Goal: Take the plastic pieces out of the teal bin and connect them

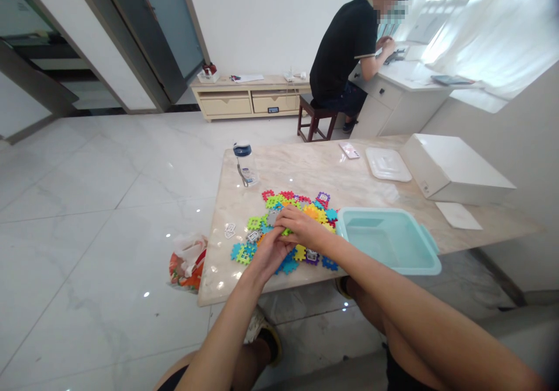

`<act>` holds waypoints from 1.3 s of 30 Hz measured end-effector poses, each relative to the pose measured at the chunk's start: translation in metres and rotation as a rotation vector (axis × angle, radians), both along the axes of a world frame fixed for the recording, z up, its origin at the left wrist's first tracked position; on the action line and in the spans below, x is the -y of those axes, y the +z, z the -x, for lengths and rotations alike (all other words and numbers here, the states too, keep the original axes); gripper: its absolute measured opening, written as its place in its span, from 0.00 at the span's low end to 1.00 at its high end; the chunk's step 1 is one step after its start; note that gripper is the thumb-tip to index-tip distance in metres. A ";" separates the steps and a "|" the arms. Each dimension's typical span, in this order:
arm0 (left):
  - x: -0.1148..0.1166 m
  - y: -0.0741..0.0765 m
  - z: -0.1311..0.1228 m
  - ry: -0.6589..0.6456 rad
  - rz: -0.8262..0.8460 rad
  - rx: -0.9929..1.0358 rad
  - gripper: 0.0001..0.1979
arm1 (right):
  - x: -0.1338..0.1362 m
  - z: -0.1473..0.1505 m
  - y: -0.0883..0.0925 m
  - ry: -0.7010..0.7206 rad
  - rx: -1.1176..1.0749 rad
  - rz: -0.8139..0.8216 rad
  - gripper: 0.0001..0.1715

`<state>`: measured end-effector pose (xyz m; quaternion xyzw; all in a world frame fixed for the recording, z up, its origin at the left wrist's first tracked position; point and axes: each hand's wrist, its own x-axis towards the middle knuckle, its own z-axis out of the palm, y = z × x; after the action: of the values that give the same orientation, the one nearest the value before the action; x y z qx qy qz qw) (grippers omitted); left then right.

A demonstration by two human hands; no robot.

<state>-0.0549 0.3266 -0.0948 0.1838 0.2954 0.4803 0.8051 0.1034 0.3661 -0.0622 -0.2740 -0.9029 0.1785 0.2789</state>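
My left hand [269,252] and my right hand [301,226] meet above a pile of colourful interlocking plastic tiles [314,212]. The fingers of both hands are closed around a grey interlocking tile [273,217], partly covered by them. Some green shows between my hands, but I cannot tell whether it is held or lies below. Lime-green tiles [254,223], blue tiles [288,263] and a purple tile [311,256] lie around my hands. Two small white pieces [229,230] lie left of the pile.
A pale turquoise tub [388,242] stands right of the tiles. Behind are a clear bottle [246,164], a phone [349,150], a white lid [388,164] and a white box [458,167]. A plastic bag [188,263] is beside the table. Another person [343,48] sits at a desk.
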 end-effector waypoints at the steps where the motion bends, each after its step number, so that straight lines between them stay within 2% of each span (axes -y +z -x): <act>1: 0.000 0.001 -0.001 0.002 0.003 0.024 0.08 | 0.001 0.001 0.001 -0.002 -0.005 -0.005 0.11; 6: 0.003 0.009 -0.003 0.038 0.061 0.170 0.06 | 0.004 0.006 0.005 -0.020 -0.035 -0.068 0.10; 11: 0.006 0.021 -0.002 0.014 0.102 0.274 0.09 | 0.008 0.010 0.005 -0.070 -0.068 -0.086 0.08; 16: 0.007 0.023 -0.001 0.044 0.128 0.325 0.09 | 0.011 0.014 0.007 -0.114 -0.105 -0.076 0.08; 21: 0.009 0.023 0.000 0.017 0.159 0.290 0.11 | 0.012 0.020 0.005 -0.132 -0.105 -0.057 0.08; 25: 0.009 0.025 0.001 0.022 0.112 0.208 0.13 | 0.015 0.024 0.007 -0.166 -0.064 -0.053 0.10; 30: 0.004 0.027 0.004 0.038 0.128 0.169 0.07 | 0.020 0.025 0.018 -0.217 0.074 -0.102 0.12; 35: -0.004 0.028 0.009 0.099 0.110 0.127 0.08 | 0.022 0.016 0.017 -0.186 0.105 -0.108 0.22; 39: -0.006 0.029 0.011 0.124 0.063 0.019 0.10 | 0.021 0.003 0.005 -0.159 0.074 0.011 0.31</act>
<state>-0.0656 0.3325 -0.0656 0.1352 0.3134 0.5213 0.7821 0.1004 0.3455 -0.0571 -0.3527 -0.8871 0.1506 0.2569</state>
